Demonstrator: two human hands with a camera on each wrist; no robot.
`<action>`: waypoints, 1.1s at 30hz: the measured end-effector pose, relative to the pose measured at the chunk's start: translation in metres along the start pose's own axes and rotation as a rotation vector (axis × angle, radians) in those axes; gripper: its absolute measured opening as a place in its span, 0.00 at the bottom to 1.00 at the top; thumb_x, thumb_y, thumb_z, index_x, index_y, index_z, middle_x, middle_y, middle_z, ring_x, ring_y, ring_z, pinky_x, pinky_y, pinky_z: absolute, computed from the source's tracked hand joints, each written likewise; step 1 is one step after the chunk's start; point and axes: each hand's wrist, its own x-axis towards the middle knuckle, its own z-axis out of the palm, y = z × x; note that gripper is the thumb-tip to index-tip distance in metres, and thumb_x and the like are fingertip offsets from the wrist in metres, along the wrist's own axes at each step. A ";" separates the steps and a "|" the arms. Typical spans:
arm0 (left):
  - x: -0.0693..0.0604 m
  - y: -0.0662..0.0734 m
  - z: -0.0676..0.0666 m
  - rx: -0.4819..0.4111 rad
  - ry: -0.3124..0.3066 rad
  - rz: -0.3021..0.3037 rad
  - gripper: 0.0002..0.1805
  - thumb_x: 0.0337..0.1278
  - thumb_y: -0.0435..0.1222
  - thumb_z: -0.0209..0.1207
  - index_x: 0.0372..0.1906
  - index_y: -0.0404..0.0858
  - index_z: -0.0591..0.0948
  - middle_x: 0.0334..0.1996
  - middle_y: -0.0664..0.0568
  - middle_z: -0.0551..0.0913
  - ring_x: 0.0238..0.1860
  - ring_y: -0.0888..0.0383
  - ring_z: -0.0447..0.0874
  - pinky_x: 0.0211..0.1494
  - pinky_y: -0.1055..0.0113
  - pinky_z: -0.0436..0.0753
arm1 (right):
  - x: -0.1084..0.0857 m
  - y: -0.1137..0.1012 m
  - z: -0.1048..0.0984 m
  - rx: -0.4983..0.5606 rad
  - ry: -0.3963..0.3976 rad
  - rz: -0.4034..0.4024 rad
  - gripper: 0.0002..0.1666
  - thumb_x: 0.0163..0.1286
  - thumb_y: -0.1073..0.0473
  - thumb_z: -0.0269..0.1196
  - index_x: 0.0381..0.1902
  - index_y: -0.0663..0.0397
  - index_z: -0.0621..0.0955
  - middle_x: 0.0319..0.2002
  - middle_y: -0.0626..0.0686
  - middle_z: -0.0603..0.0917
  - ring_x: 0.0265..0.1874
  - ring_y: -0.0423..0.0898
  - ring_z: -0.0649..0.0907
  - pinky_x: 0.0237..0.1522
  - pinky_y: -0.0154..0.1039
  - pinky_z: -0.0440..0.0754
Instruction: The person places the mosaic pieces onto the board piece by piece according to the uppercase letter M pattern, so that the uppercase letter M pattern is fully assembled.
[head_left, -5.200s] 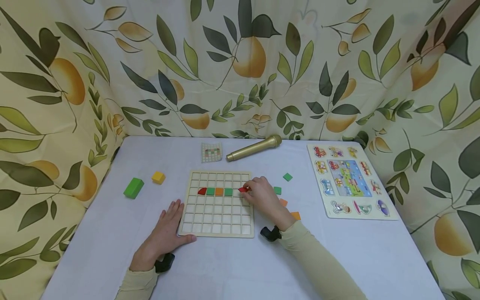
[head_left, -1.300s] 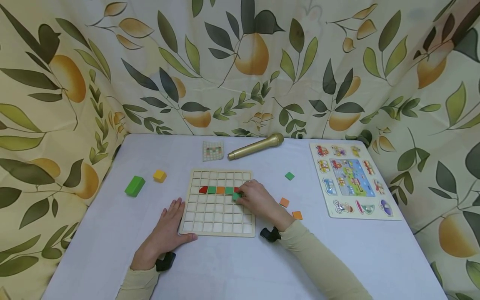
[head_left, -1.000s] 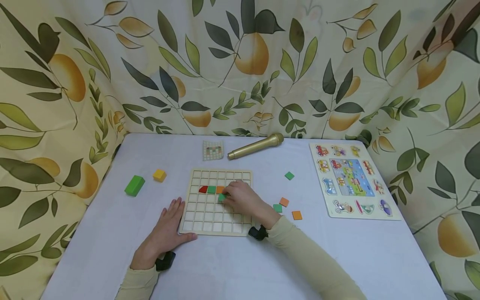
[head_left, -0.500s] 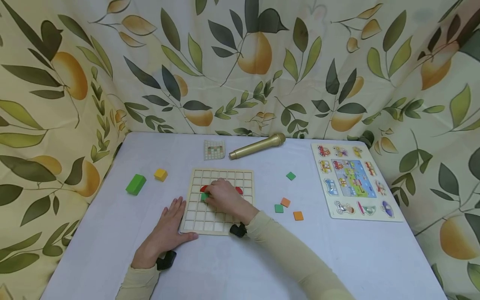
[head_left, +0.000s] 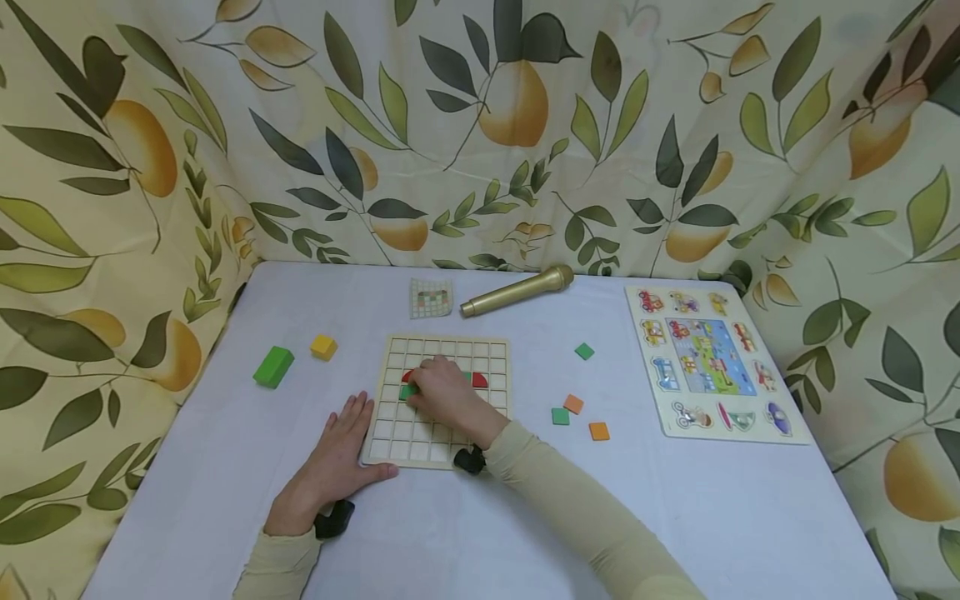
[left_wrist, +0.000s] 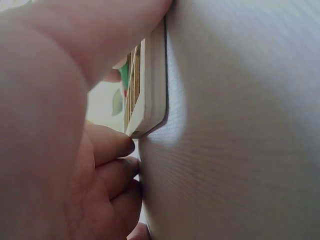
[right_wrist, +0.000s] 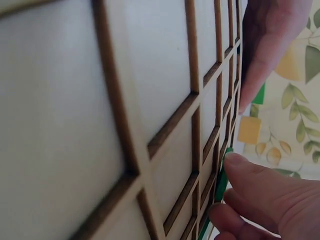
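Observation:
On the white table lies a shallow wooden grid board (head_left: 390, 429) with square cells. My right hand (head_left: 447, 392) is over its left-middle part and pinches a small green square tile (head_left: 407, 392) between thumb and fingers, just below a red tile (head_left: 407, 377). In the right wrist view the green tile (right_wrist: 222, 180) is edge-on at the grid. Another red tile (head_left: 480, 380) ends the row at right; my hand hides most tiles between. My left hand (head_left: 337, 454) rests beside the board's lower left corner, fingers extended, touching its edge.
Right of the board lie two green tiles (head_left: 584, 351) (head_left: 560, 416) and two orange tiles (head_left: 573, 404) (head_left: 599, 431). A green block (head_left: 273, 367) and yellow block (head_left: 323, 347) stand left. Behind are a patterned card (head_left: 431, 300) and gold microphone (head_left: 517, 292); a picture puzzle (head_left: 652, 408) lies right.
Earlier my right hand set a red tile at the row's right end. Then it took a green tile and carried it leftward across the board to below the left red tile. My left hand stayed.

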 end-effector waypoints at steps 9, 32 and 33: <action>0.000 0.001 0.001 0.008 -0.006 -0.009 0.61 0.47 0.58 0.70 0.74 0.24 0.52 0.75 0.35 0.47 0.75 0.40 0.39 0.71 0.40 0.43 | -0.007 0.005 -0.005 0.046 0.009 -0.008 0.15 0.65 0.51 0.69 0.44 0.53 0.86 0.39 0.48 0.84 0.40 0.47 0.79 0.46 0.39 0.75; 0.001 0.002 0.002 0.011 0.013 -0.015 0.62 0.44 0.55 0.72 0.74 0.24 0.52 0.75 0.34 0.47 0.75 0.39 0.39 0.71 0.40 0.43 | -0.092 0.123 -0.049 0.131 0.190 0.221 0.14 0.66 0.57 0.67 0.44 0.62 0.86 0.36 0.53 0.84 0.38 0.51 0.77 0.41 0.45 0.75; 0.001 0.002 0.001 0.011 0.012 -0.016 0.62 0.44 0.55 0.72 0.74 0.24 0.53 0.75 0.34 0.48 0.75 0.39 0.39 0.71 0.40 0.43 | -0.096 0.130 -0.051 0.136 0.195 0.243 0.15 0.66 0.57 0.68 0.44 0.62 0.86 0.37 0.54 0.84 0.39 0.52 0.77 0.41 0.46 0.75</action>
